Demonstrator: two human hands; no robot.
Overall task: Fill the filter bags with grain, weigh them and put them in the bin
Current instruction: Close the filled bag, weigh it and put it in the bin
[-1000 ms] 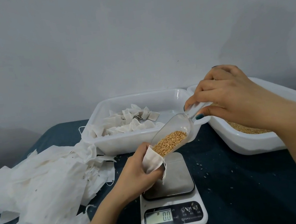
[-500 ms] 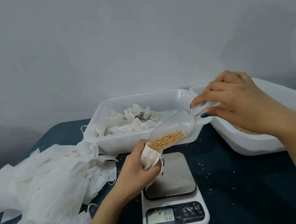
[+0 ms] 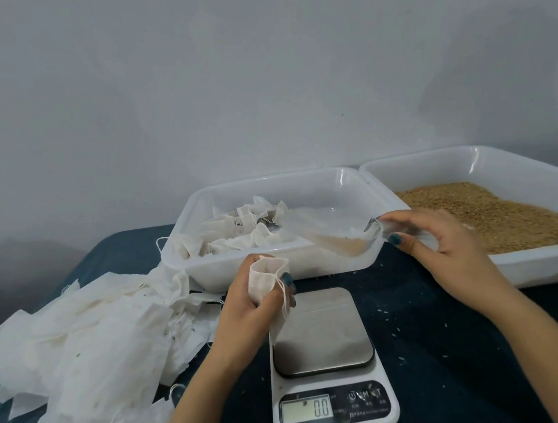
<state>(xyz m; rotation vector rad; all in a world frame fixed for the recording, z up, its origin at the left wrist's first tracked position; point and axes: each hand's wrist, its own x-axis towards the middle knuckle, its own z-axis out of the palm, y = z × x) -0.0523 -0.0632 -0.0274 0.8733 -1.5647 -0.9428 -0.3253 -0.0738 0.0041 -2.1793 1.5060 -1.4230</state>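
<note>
Here, at far left, a heap of empty filter bags [image 3: 77,336] lies on the desk [image 3: 438,332]. The left hand [image 3: 246,307] holds one filter bag [image 3: 264,278] upright, mouth up, its fingers [image 3: 285,281] curled round the bag's body, just over the rear left corner of the scale [image 3: 324,361]. The scale's plate is bare and its display reads 0.0. Behind, the bin [image 3: 301,176] contains filled bags [image 3: 238,232] along its left side. The right hand [image 3: 447,248] pinches the handle of a clear scoop [image 3: 331,233] between thumb and fingers. The scoop is blurred; it hangs before the bin's front right corner, apart from the bag, with little grain visible inside. At far right, a tray [image 3: 552,265] carries loose grain [image 3: 498,219]. The step in hand appears to be filling, though how full the bag is cannot be told. The next move probably calls for closing the bag's mouth and setting the bag on the plate without spilling.
</note>
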